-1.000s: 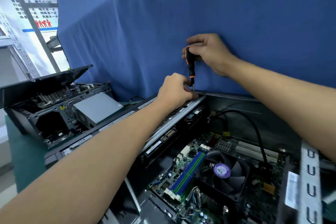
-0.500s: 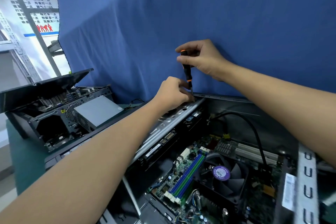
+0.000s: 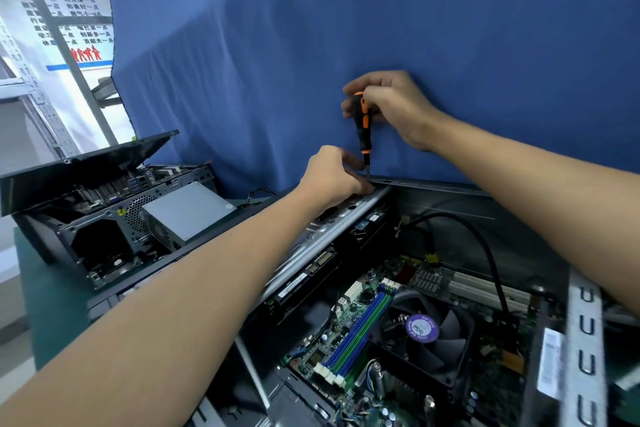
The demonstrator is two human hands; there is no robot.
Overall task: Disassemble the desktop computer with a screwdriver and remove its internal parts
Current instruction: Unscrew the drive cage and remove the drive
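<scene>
While its tip is pointed down, the screwdriver (image 3: 362, 130) is held almost upright, with the handle at the top. The handle is black with orange bands, and the thin shaft is dark. The handle's top is gripped by the right hand (image 3: 393, 107). The tip is set at the far end of the silver bar (image 3: 325, 236) inside the open computer (image 3: 450, 208) on the bench (image 3: 45, 305). The left hand (image 3: 332, 180) is curled right beside the tip; whether anything is pinched cannot be told.
</scene>
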